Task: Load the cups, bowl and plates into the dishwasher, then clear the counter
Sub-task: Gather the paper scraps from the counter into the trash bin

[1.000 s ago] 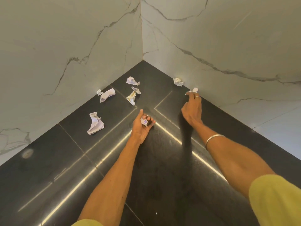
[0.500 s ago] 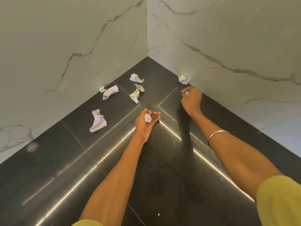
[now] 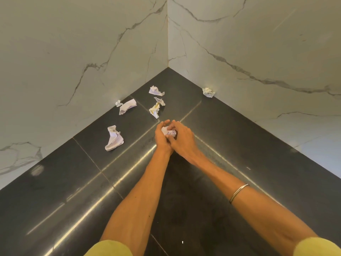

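Note:
My two hands meet over the middle of the black counter [image 3: 239,154]. My left hand [image 3: 161,137] lies palm up and cups crumpled paper scraps [image 3: 168,132]. My right hand [image 3: 181,137] reaches over from the right, its fingers curled onto the same scraps. Several more crumpled paper pieces lie on the counter: a large one [image 3: 113,138] to the left, a rolled one [image 3: 127,106] near the left wall, a yellow-stained one [image 3: 156,108] just beyond my hands, one further back [image 3: 156,90], and one [image 3: 208,92] against the right wall.
The counter fills an inside corner between two white marble walls [image 3: 73,52]. A tiny paper ball [image 3: 119,103] sits against the left wall. A small white speck [image 3: 182,242] lies near the front. No cups, bowl, plates or dishwasher are in view.
My right hand picked a scrap up from beside the right wall and moved left to my left hand. The scraps now lie together in the left palm.

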The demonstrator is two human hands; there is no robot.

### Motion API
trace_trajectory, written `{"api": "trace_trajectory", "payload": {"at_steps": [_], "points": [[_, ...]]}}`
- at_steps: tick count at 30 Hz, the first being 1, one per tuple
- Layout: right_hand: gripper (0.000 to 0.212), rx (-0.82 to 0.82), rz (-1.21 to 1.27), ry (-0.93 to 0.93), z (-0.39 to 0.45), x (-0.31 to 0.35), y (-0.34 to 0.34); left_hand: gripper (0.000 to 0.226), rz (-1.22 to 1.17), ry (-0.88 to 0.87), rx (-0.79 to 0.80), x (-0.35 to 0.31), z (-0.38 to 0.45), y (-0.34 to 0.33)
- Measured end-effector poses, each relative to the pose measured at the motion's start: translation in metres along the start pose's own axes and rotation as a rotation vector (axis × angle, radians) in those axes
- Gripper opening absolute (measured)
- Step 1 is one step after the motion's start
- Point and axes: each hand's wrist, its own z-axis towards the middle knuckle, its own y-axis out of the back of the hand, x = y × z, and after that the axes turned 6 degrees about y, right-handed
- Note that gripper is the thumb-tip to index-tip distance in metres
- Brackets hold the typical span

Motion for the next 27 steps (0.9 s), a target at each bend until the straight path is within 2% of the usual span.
{"api": "trace_trajectory", "payload": {"at_steps": [3,6,9,13,15,19,21,23,27], "points": [[0.014,0.014,-0.194,0.089,0.004,-0.008,0.003,0.018,0.006,0.045,-0.088,-0.008,0.002,-0.013],[0.039,0.049,-0.181,0.110,0.015,-0.005,0.022,0.012,0.074,0.100,-0.217,-0.013,0.010,-0.023],[0.048,-0.057,-0.111,0.137,0.027,-0.006,0.038,0.024,0.025,0.129,-0.256,-0.016,0.018,-0.032],[0.033,-0.212,-0.104,0.065,0.065,-0.018,0.058,0.031,-0.024,0.088,-0.235,-0.012,0.013,-0.033],[0.024,-0.263,-0.220,0.041,0.090,-0.032,0.070,0.032,0.003,0.094,-0.215,-0.008,0.009,-0.030],[0.052,-0.149,-0.524,-0.073,0.135,-0.066,0.090,0.032,0.019,0.105,-0.200,-0.010,0.002,-0.027],[0.056,-0.057,-0.587,-0.141,0.146,-0.081,0.096,0.032,0.019,0.111,-0.205,-0.011,0.001,-0.028],[0.050,0.017,-0.542,-0.208,0.147,-0.094,0.096,0.031,0.014,0.118,-0.206,-0.012,0.000,-0.029],[0.024,-0.124,-0.278,-0.302,0.125,-0.101,0.085,0.030,0.016,0.136,-0.161,-0.012,-0.002,-0.024]]}}
